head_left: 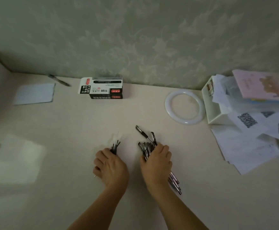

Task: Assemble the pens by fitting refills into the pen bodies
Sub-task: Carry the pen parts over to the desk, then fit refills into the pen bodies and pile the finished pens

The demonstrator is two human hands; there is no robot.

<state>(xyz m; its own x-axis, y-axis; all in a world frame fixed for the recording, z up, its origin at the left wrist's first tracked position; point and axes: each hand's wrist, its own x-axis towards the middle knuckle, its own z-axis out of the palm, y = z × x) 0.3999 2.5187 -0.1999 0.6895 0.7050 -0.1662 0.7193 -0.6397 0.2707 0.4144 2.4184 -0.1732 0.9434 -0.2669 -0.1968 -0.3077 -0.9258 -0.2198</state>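
Left hand (pixel 109 165) gripped the refills (pixel 115 147); right hand (pixel 157 161) gripped the pen bodies (pixel 146 146). I judged both bundles parallel, pointing away, side by side on the desk (pixel 69 130).

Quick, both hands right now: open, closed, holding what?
Left hand: closed around a bundle of thin black refills.
Right hand: closed around a bunch of clear, black-capped pen bodies.

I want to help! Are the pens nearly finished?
Not yet. No refill is seen going into a pen. The left hand grips the refills; the right hand holds a bunch of pens. One pen lies loose beyond them. The fitting looks still to do.
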